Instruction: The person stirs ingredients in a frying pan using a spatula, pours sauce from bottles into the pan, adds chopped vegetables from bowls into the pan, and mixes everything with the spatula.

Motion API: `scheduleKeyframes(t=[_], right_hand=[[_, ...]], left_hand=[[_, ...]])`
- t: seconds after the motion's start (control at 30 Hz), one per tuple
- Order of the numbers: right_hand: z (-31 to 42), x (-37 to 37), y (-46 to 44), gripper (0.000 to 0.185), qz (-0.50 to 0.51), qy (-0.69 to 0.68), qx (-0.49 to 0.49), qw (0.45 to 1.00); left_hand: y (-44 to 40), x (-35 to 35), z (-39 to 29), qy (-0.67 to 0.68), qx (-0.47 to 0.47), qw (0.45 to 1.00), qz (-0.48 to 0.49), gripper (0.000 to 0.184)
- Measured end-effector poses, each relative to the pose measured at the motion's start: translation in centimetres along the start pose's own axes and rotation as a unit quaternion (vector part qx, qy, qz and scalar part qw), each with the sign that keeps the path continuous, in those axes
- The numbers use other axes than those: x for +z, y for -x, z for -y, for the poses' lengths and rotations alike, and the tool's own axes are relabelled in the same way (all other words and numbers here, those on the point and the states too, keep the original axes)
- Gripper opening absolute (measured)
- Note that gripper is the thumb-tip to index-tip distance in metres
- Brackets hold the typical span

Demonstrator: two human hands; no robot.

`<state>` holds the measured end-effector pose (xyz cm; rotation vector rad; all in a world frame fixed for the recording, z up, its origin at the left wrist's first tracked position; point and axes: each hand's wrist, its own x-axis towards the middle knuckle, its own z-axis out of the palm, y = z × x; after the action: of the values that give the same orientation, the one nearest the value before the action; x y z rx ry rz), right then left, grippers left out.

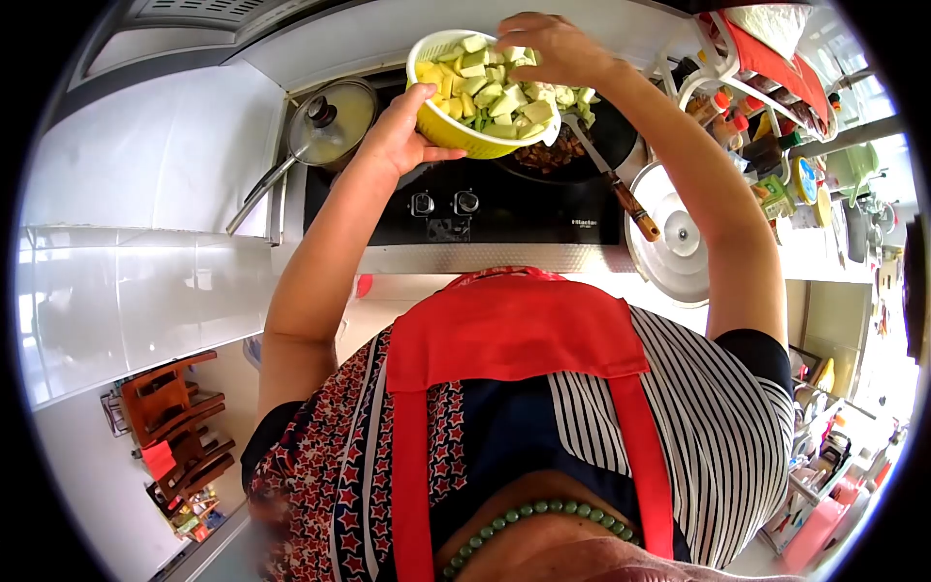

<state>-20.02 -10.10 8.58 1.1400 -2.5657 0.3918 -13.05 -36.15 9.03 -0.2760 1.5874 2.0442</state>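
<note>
My left hand [396,136] grips the near left side of a yellow and white colander [475,145], its thumb at the rim. Cut pale green vegetable chunks [506,97] and yellow pieces [441,82] fill it. The colander is held over the stove and partly covers a dark wok [606,145]. Browned chopped food [553,153] shows in the wok. Over the colander's far right side is my right hand [555,48], fingers apart and curved above the chunks, with nothing visible in them. A spatula [621,184] with a wooden handle leans over the wok's near edge.
A lidded pan [335,121] sits on the left of the black cooktop [388,218], its handle pointing toward me. Right of the cooktop lies a round metal lid [669,233]. Seasoning bottles [722,116] crowd the rack at right. A tiled wall [145,155] bounds the left.
</note>
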Motion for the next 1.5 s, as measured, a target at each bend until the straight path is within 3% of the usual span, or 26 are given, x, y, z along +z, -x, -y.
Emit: scheduleKeyframes(t=[0.07,0.13,0.17,0.4,0.43,0.53,0.57,0.67,0.7,0.9,1.0,1.13,1.23,1.27,1.33,1.5], right_hand=[[1.9,1.0,-1.8,0.038,0.023,-0.127,-0.045,0.991],[3.2,1.9,-2.7,0.036,0.079,-0.141,-0.104,0.981],[3.5,2.7,-2.7,0.036,0.100,-0.123,-0.055,0.986],[1.4,0.4,-2.2,0.037,0.158,0.071,-0.018,0.985],[1.2,-0.1,-1.8,0.041,0.086,0.079,-0.045,0.992],[2.1,-3.2,-4.3,0.044,0.195,0.196,-0.043,0.960],[2.4,-2.6,-5.3,0.047,0.205,0.183,-0.015,0.961],[1.5,2.4,-6.9,0.045,0.129,0.120,-0.060,0.983],[3.2,1.3,-6.5,0.044,0.118,0.027,-0.038,0.992],[3.0,1.5,-5.7,0.034,0.186,0.125,0.097,0.970],[0.2,2.0,-4.0,0.031,0.201,0.146,0.078,0.965],[1.8,-2.7,-3.3,0.025,0.245,0.117,0.101,0.957],[3.2,-1.3,-2.7,0.022,0.128,-0.146,-0.012,0.981],[4.6,-0.9,-2.5,0.022,0.150,-0.232,0.003,0.961],[5.8,0.8,-2.7,0.018,0.168,-0.241,-0.087,0.952],[4.6,0.0,-0.9,0.006,0.137,-0.091,-0.142,0.976]], left_hand=[[0.0,-0.1,-0.3,0.002,-0.007,1.000,0.009,0.056],[-0.1,0.0,-0.6,0.003,-0.006,1.000,0.009,0.056],[0.0,0.0,-0.7,0.004,0.000,1.000,0.017,0.057],[0.1,-0.6,-0.4,-0.014,0.010,1.000,0.015,0.058],[0.0,-0.8,-0.4,-0.017,0.005,1.000,0.018,0.060],[-0.2,-1.3,-0.4,-0.022,-0.003,0.999,0.023,0.060],[-0.3,-1.3,-0.3,-0.025,-0.007,0.999,0.026,0.060],[-0.2,-0.8,-0.7,-0.043,-0.012,0.999,0.025,0.058],[-0.2,-0.7,-0.8,-0.045,-0.012,0.998,0.032,0.059],[-0.5,-1.5,-1.0,-0.024,-0.002,0.999,0.031,0.060],[-0.8,-1.9,-1.2,-0.044,0.010,0.999,0.021,0.061],[-0.4,-1.7,-1.6,-0.061,0.022,0.998,0.013,0.062],[-1.2,-2.2,-1.5,-0.044,0.022,0.998,0.025,0.062],[-1.5,-2.2,-1.5,-0.037,0.023,0.999,0.031,0.062],[-1.7,-1.8,-1.8,-0.034,0.036,0.998,0.031,0.059],[-1.2,-2.0,-2.2,-0.056,0.039,0.997,0.045,0.062]])
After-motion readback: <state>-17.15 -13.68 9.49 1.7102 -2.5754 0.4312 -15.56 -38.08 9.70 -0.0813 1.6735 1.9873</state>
